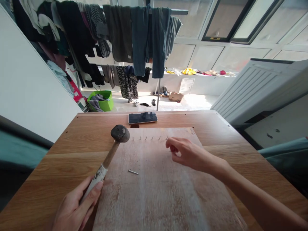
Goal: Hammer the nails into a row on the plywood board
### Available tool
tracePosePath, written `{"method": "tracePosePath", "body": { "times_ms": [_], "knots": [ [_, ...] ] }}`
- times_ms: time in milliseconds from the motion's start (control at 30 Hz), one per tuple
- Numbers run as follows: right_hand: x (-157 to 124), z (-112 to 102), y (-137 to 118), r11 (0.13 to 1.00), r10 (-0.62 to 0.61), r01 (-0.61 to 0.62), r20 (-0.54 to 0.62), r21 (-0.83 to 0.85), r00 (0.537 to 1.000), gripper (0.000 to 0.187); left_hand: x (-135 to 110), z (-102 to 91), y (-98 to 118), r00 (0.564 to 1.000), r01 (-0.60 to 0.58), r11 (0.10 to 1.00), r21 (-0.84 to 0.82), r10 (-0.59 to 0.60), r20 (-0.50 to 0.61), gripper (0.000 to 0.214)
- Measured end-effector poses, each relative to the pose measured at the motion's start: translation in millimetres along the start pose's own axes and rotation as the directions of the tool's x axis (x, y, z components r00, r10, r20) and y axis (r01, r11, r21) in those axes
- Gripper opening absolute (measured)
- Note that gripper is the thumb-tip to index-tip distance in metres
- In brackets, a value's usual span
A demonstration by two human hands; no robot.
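Observation:
My left hand [74, 205] is wrapped round the wooden handle of a hammer [113, 146], whose dark round head hovers over the far left corner of a pale wooden board [158, 186]. Several small nails [149, 138] stand in a row along the board's far edge. My right hand [185, 152] reaches over the board near the right end of that row, fingers curled in a pinch; what they hold is too small to make out. One loose nail [133, 172] lies flat on the board between my hands.
The board rests on a wooden table [57, 160]. A phone [142, 117] lies face up at the table's far edge. Beyond hang clothes on a drying rack [134, 38], with a green basket [102, 101] on the floor and a white slatted panel [260, 86] at right.

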State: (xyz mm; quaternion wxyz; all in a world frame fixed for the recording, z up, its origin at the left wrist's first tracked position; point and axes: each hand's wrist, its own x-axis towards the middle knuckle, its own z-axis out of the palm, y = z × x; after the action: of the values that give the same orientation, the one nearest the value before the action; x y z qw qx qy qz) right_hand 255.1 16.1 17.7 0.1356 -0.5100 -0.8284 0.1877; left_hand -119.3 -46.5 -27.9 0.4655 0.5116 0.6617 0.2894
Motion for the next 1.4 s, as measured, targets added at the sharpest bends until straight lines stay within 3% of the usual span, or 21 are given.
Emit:
{"method": "tracePosePath", "body": {
  "times_ms": [100,200,500,767,933,1067,1300,1400],
  "knots": [
    [-10,-9,39,0.994,0.111,-0.108,-0.164,0.027,0.98,0.017,2,6.2,7,1.0,-0.014,1.0,0.008,0.014,0.007,0.055],
    [-12,-10,58,0.984,0.175,-0.163,-0.233,0.071,0.957,0.01,3,10.5,13,0.999,-0.031,0.999,0.044,0.03,0.039,0.058],
    [3,-9,53,0.987,0.148,-0.124,-0.252,0.105,0.956,0.016,4,8.4,15,0.995,-0.022,0.992,0.127,0.009,0.103,0.063],
    [2,9,66,0.887,0.252,-0.115,-0.261,0.447,0.932,0.017,-5,11.6,23,0.997,-0.005,0.992,0.129,-0.005,0.081,0.063],
    [1,15,65,0.934,0.256,-0.146,-0.327,0.326,0.91,0.017,2,14.4,31,0.989,-0.013,0.99,0.138,-0.008,0.146,0.061],
    [2,18,64,0.951,0.26,-0.173,-0.362,0.257,0.895,0.02,10,25.8,48,0.97,-0.049,0.986,0.157,0.009,0.245,0.063],
    [2,22,66,0.951,0.276,-0.189,-0.402,0.243,0.873,0.028,12,58.5,103,0.905,-0.215,0.952,0.219,0.11,0.41,0.051],
    [3,23,66,0.952,0.289,-0.211,-0.425,0.223,0.858,0.021,17,72.2,118,0.873,-0.272,0.929,0.249,0.13,0.47,0.05]
  ]
}}
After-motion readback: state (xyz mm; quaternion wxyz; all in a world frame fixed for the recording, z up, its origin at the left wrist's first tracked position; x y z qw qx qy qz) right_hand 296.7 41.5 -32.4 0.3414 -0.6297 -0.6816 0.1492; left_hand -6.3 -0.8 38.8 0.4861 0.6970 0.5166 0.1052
